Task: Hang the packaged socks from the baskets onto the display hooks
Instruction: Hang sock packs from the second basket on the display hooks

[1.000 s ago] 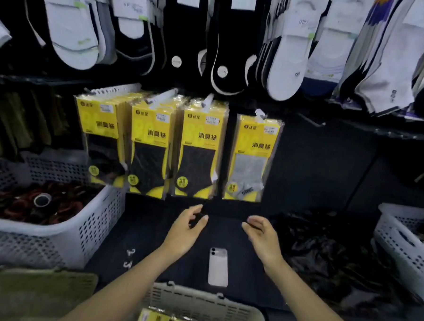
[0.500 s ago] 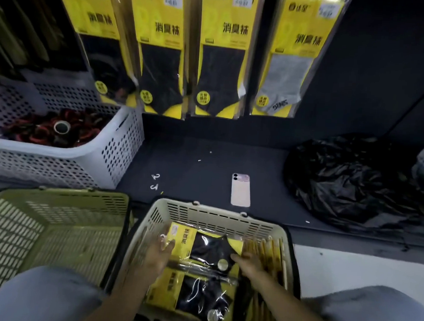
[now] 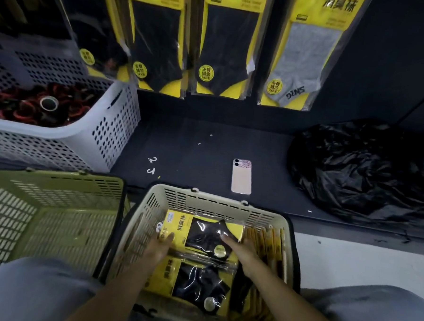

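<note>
Already, 4 rows of hung packs [image 3: 219, 50] line the far wall, yet the near basket [image 3: 218, 200] holds plenty more: 2 flat, others on edge at right. The left hand [image 3: 158, 248] pinches the left end of the top pack [image 3: 202, 233], thumb above. The right hand [image 3: 241, 254] lays fingers on its right end; clamped or not, I cannot tell. The dark shelf [image 3: 194, 144] beyond carries a phone [image 3: 241, 176], a crate [image 3: 104, 135] left and a black bag [image 3: 358, 168] right.

The flat yellow plastic sock packet [image 3: 202, 231] at lower centre is showing black socks. The slotted olive-green plastic basket [image 3: 57, 176] is filling lower left.
</note>
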Motion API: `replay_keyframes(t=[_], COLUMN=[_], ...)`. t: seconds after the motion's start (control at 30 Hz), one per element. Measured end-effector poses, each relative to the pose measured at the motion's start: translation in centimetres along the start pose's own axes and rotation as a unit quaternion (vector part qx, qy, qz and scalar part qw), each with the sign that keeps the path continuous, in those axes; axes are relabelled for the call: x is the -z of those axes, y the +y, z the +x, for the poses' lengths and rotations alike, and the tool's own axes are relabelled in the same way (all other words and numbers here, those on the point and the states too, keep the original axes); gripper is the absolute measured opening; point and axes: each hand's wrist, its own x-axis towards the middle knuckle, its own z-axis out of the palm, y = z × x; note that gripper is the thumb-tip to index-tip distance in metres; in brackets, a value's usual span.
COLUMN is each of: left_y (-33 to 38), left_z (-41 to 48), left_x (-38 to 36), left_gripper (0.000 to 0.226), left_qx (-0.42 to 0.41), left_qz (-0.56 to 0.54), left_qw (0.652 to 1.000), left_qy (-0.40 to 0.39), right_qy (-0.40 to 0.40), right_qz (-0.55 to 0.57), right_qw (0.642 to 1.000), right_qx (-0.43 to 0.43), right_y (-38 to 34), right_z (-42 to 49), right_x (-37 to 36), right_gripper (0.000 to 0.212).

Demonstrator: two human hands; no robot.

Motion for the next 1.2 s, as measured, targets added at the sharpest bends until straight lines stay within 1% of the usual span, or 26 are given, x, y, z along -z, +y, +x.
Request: replay_keyframes(t=[0.13, 0.17, 0.23, 0.27, 0.3, 0.33, 0.37, 0.4, 0.43, 0.47, 0.5, 0.53, 0.57, 0.6, 0.63, 0.67, 0.7, 0.73, 0.8, 0.87, 0.93, 1.03, 1.07, 1.2], left_y=[0.6, 0.9, 1.9, 2.6, 3.4, 4.4, 5.4, 6.5, 7.7, 8.8, 9.8, 10.8, 11.7, 12.6, 13.4, 14.1, 14.8, 15.6, 17.1, 18.6, 20.0, 21.6, 22.1, 23.8], left_z=[-1.0, -1.2, -1.9, -2.2, -2.7, -3.0, -3.5, -3.9, -4.5, -5.2, -5.8, -6.6, -7.0, -7.8, -8.4, -9.0, -9.5, -10.2, -11.7, -13.1, -14.2, -16.0, -16.5, -18.1], left_x=[0.1, 0.2, 0.4, 0.6, 0.9, 1.4, 1.8, 2.1, 2.4, 2.7, 3.0, 3.3, 3.6, 3.9, 4.2, 4.6, 5.0, 5.4, 6.0, 6.4, 6.4, 5.9, 5.6, 5.3], left_gripper=[0.074, 0.076, 0.081, 0.081, 0.076, 0.069, 0.062, 0.060, 0.061, 0.064, 0.066, 0.068, 0.071, 0.069, 0.075, 0.075, 0.067, 0.054, 0.030, 0.019, 0.015, 0.022, 0.023, 0.024], left_qx=[0.017, 0.007, -0.021, -0.033, -0.039, -0.041, -0.038, -0.037, -0.046, -0.067, -0.093, -0.119, -0.139, -0.154, -0.171, -0.189, -0.217, -0.251, -0.319, -0.365, -0.401, -0.469, -0.483, -0.503], left_qz=[-0.060, -0.086, -0.159, -0.204, -0.257, -0.314, -0.368, -0.418, -0.451, -0.473, -0.481, -0.484, -0.474, -0.466, -0.452, -0.439, -0.418, -0.397, -0.354, -0.312, -0.262, -0.202, -0.187, -0.179], left_qw=[0.998, 0.996, 0.987, 0.978, 0.965, 0.948, 0.928, 0.905, 0.885, 0.868, 0.857, 0.848, 0.850, 0.853, 0.861, 0.867, 0.874, 0.877, 0.876, 0.876, 0.878, 0.859, 0.855, 0.844], left_qy=[0.004, 0.007, 0.001, -0.002, -0.007, -0.018, -0.039, -0.069, -0.103, -0.133, -0.160, -0.179, -0.182, -0.177, -0.161, -0.141, -0.117, -0.099, -0.076, -0.047, -0.020, -0.031, -0.041, -0.051], right_qy=[-0.067, -0.066, -0.062, -0.066, -0.071, -0.075, -0.077, -0.081, -0.085, -0.091, -0.099, -0.107, -0.113, -0.119, -0.130, -0.140, -0.142, -0.133, -0.098, -0.044, -0.012, -0.015, -0.012, 0.017], right_qz=[0.040, 0.047, 0.057, 0.070, 0.093, 0.123, 0.152, 0.175, 0.194, 0.213, 0.230, 0.245, 0.252, 0.258, 0.251, 0.228, 0.192, 0.157, 0.111, 0.085, 0.070, 0.085, 0.099, 0.159], right_qw=[0.996, 0.995, 0.993, 0.991, 0.987, 0.982, 0.978, 0.973, 0.969, 0.964, 0.959, 0.954, 0.950, 0.947, 0.945, 0.944, 0.944, 0.945, 0.945, 0.940, 0.920, 0.874, 0.860, 0.821], right_qx=[0.045, 0.059, 0.079, 0.093, 0.109, 0.119, 0.122, 0.124, 0.124, 0.127, 0.133, 0.137, 0.142, 0.149, 0.168, 0.194, 0.226, 0.254, 0.292, 0.329, 0.385, 0.479, 0.501, 0.549], right_y=[-2.3, -3.1, -4.7, -5.5, -6.3, -7.0, -7.5, -8.0, -8.5, -8.9, -9.2, -9.5, -9.7, -9.9, -10.1, -10.4, -10.7, -11.1, -11.9, -13.3, -14.9, -17.8, -18.7, -21.5], right_z=[-1.6, -2.0, -2.8, -3.3, -3.9, -4.4, -4.8, -5.3, -5.8, -6.5, -7.0, -7.7, -8.1, -8.4, -8.8, -9.2, -9.7, -10.2, -10.7, -11.1, -11.8, -14.3, -15.1, -17.6], right_x=[0.3, 0.6, 1.4, 1.8, 2.3, 2.7, 3.1, 3.3, 3.6, 3.7, 3.8, 3.9, 4.0, 4.3, 4.7, 5.1, 5.7, 6.1, 7.2, 8.0, 8.5, 8.9, 8.9, 9.4], right_gripper=[0.071, 0.073, 0.091, 0.091, 0.083, 0.079, 0.086, 0.097, 0.102, 0.097, 0.086, 0.078, 0.076, 0.078, 0.079, 0.080, 0.079, 0.080, 0.084, 0.084, 0.074, 0.037, 0.031, 0.024])
